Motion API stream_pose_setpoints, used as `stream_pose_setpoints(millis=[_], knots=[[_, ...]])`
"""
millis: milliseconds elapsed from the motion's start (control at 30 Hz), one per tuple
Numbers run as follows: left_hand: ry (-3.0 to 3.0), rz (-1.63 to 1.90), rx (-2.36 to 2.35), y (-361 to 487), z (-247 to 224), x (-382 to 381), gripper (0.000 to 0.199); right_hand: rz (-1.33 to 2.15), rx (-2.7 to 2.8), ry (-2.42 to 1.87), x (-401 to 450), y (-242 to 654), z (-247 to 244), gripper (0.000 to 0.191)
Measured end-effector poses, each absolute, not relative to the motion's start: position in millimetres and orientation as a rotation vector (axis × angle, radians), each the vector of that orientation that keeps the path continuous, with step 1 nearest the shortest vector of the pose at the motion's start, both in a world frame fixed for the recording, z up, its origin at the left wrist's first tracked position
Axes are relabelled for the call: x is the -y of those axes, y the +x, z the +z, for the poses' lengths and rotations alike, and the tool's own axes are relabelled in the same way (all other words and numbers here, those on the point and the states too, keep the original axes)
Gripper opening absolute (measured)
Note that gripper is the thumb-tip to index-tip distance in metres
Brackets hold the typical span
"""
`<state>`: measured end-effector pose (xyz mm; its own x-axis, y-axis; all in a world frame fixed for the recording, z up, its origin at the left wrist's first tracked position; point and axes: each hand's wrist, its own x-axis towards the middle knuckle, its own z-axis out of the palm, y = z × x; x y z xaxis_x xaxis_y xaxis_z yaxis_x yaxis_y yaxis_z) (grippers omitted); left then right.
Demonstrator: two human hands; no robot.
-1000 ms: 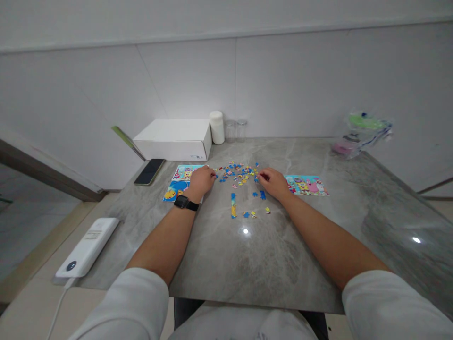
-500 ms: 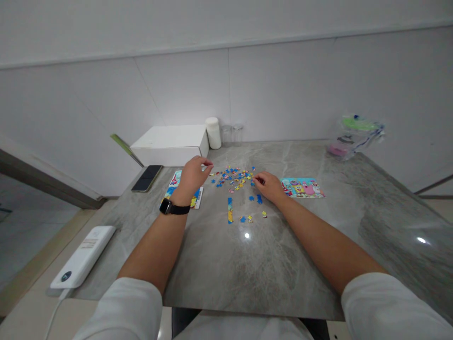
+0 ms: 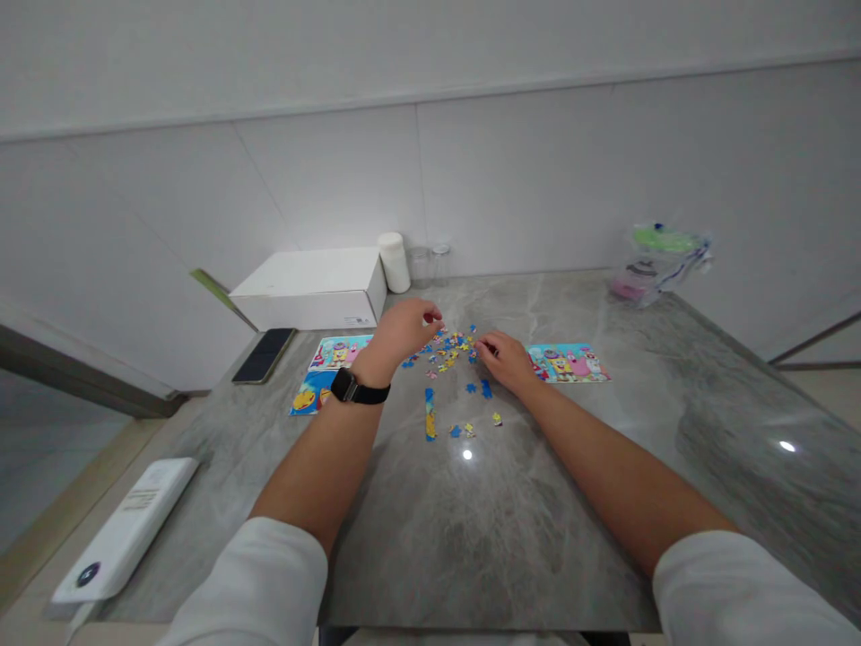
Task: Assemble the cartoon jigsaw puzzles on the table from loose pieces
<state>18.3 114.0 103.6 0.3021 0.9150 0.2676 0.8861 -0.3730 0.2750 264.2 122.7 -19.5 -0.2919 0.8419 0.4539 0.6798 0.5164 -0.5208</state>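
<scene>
We're holding left hand (image 3: 406,327) and right hand (image 3: 506,361) apart by the puzzle pieces (image 3: 461,343), can't tell grip; we're risking scattering if either is sweeping too low.

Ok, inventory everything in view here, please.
Table: one, grey, centre
Wall: one, white, behind
Puzzle pieces: many, multicoloured, centre
Joined strip: one, multicoloured, nearer
Picture cards: at least two, multicoloured, flanking pieces
Box: one, white, back left
Bottle: one, white, beside box
Glasses: two, clear, beside bottle
Bag: one, clear, back right
Phone: one, black, left
Device: one, white, front left
Cable: one, white, below device
Stick: one, green, left of box
Watch: one, black, left wrist
Sleeves: two, white, bottom
Left hand: one, by pieces
Right hand: one, by pieces
</scene>
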Motion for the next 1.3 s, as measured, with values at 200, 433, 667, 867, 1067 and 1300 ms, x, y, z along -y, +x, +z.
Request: stream_pose_setpoints(millis=[200,433,667,867,1067,1300], knots=[[2.416,0.540,-1.753,5.5,118.3,-108.2,0.023,0.305,1.927,-1.257,-124.9,270.8,-9.7,0.023],[2.329,0.527,-1.837,-25.9,110.4,-100.9,0.022,0.203,1.983,-1.401,-145.1,274.1,26.7,0.017],[2.335,0.571,-1.886,-35.5,105.5,-97.2,0.024,-0.074,2.386,-1.602,-147.7,236.2,7.0,0.020],[2.346,0.689,-1.845,-41.5,113.2,-90.3,0.026,-0.130,2.421,-1.614,-144.1,230.1,-0.7,0.017],[2.329,0.746,-1.795,-33.3,118.5,-84.1,0.023,-0.113,2.275,-1.546,-152.7,242.2,1.2,0.020],[2.330,0.863,-1.603,-9.1,121.1,-72.1,0.020,0.376,1.921,-1.249,-136.1,238.1,36.5,0.028]])
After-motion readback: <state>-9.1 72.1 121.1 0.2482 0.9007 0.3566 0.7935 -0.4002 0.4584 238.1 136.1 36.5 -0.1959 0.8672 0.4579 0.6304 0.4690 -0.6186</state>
